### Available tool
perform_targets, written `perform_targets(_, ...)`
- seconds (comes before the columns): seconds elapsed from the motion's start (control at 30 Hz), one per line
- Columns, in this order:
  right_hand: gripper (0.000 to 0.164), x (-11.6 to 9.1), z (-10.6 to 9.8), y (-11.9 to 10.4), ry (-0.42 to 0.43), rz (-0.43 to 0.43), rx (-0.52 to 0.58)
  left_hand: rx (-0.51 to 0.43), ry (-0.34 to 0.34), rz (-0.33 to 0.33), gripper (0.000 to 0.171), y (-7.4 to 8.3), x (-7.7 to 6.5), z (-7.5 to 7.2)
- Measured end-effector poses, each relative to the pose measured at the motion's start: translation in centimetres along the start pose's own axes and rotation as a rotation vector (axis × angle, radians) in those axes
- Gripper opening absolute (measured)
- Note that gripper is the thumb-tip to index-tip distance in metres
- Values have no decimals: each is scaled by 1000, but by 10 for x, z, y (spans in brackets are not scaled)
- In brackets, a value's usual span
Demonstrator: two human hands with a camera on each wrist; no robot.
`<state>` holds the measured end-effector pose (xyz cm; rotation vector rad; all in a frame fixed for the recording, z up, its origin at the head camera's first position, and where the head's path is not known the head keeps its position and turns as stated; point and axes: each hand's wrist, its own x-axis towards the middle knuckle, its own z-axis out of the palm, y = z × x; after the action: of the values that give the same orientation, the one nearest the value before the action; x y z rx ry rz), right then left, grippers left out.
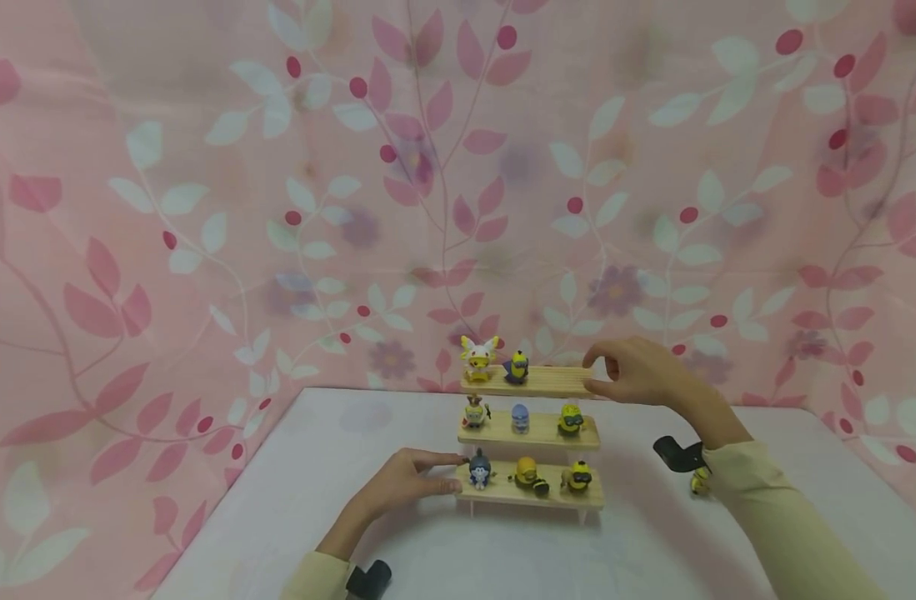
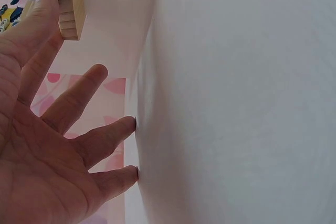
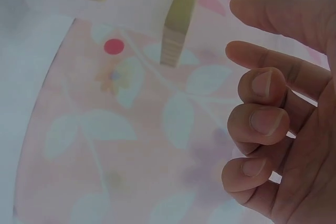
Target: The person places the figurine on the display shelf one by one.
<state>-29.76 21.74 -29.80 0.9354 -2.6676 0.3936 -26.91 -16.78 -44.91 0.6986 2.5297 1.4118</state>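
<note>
A three-tier wooden display stand (image 1: pixel 528 499) with small toy figures stands on the white table. At the left end of its lowest board my left hand (image 1: pixel 403 483) pinches the wood between thumb and index finger; in the left wrist view the board end (image 2: pixel 72 9) lies between them and the other fingers are spread. My right hand (image 1: pixel 638 371) hovers by the right end of the top board (image 1: pixel 555 381). The right wrist view shows its thumb and index finger apart from the board end (image 3: pixel 176 35), nothing held, the other fingers loosely curled.
The top board carries a white-and-yellow eared figure (image 1: pixel 478 360) and a blue-caped yellow figure (image 1: pixel 517 367). Three figures stand on the middle board (image 1: pixel 543 432) and three on the lowest. Another yellow figure (image 1: pixel 699 482) is on the table (image 1: pixel 653 550), partly behind the right wrist. A floral cloth (image 1: pixel 427 233) hangs behind.
</note>
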Motion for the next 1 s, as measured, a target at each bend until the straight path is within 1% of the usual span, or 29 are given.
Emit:
perform_targets(0.3,22,-17,1,11,-23,67,8,1,5,-8,37,3,-1,-1)
perform_targets(0.53,24,-33,1,17,-3,34,19,8,3,-4,38,2,-1,0)
perform_targets(0.77,23,-48,3,26,-12,74,24,-4,-1,-3,37,-1,0,0)
perform_targets(1.0,22,-61,6,36,-8,61,12,-15,0,-10,38,1,-1,0)
